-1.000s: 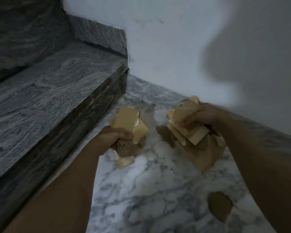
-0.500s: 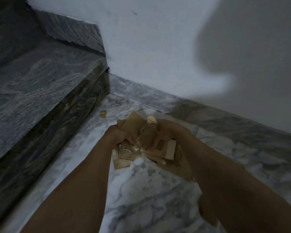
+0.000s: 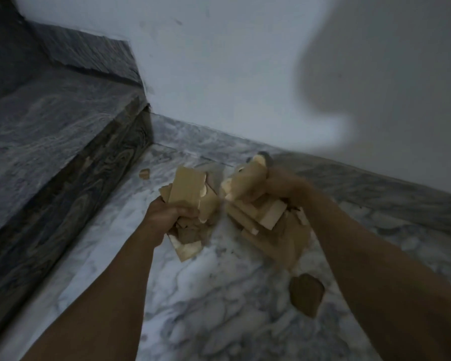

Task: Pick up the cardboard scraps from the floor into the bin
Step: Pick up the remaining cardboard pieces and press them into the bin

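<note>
Both hands are full. The left hand (image 3: 167,217), at the centre of the frame, grips a bundle of cardboard scraps (image 3: 190,196), fingers curled round the middle of the stack so pieces fan out above and below the fist. The right hand (image 3: 279,186), just right of centre, clutches a second, bulkier bundle (image 3: 258,212), with a large flat piece hanging loose beneath it.

The step in hand looks like carrying these loads to the bin, which is not in view. To do it well, the grips should stay firm and the bundles level and close to the body, since the dangling lower pieces seem likeliest to slip. Two scraps lie on the marble floor (image 3: 219,308): a dark torn piece (image 3: 306,294) at lower right, and a small scrap (image 3: 143,174) near the foot of the granite step (image 3: 50,131) at left. They need another pass.

Half a second earlier the two bundles were pressed together at the centre; now they are apart, with a narrow gap between them, and the hands sit higher in the frame.
</note>
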Demonstrator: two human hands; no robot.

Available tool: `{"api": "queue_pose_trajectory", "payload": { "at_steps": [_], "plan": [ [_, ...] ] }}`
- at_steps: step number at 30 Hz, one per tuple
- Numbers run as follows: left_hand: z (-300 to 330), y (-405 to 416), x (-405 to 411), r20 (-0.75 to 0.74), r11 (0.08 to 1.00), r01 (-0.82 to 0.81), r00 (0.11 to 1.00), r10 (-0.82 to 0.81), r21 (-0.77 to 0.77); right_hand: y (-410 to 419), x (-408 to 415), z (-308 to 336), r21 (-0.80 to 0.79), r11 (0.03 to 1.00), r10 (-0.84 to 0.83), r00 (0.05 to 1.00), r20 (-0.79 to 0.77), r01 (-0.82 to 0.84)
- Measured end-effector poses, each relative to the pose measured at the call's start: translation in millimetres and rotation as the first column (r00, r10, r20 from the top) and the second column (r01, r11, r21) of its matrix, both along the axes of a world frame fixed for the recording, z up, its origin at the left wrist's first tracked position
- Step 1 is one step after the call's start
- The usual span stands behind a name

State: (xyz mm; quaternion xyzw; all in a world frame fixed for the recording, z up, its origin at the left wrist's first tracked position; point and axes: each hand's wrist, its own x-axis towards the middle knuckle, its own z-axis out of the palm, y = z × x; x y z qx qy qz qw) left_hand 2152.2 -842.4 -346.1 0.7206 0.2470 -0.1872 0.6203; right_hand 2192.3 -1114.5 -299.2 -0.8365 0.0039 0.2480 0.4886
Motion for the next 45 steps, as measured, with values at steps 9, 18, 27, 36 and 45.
{"api": "queue_pose_trajectory", "payload": {
  "at_steps": [9, 18, 27, 36, 45],
  "plan": [
    [4, -35, -39, -0.026, 0.995, 0.039, 0.999, -0.042, -0.093, -103, -52, 14, 0.163, 0.906, -0.372, 0.918, -0.136, 0.391],
    [-2, -87, -70, -0.063, 0.674, -0.124, 0.991, 0.115, -0.728, -44, -69, -25, 0.513, 0.425, -0.594, 0.658, -0.464, 0.746],
    [7, -92, -72, -0.101, 0.612, -0.300, 0.936, 0.338, -0.732, 2, -89, -29, 0.553, 0.537, -0.442, 0.770, -0.459, 0.638],
    [-3, -105, -82, -0.174, 0.529, -0.330, 0.930, 0.324, -0.782, -6, -105, -37, 0.562, 0.566, -0.453, 0.797, -0.400, 0.603],
    [2, -51, -49, 0.022, 0.873, -0.095, 0.992, 0.120, -0.479, -74, -79, -15, 0.276, 0.819, -0.462, 0.863, -0.204, 0.503]
  ]
}}
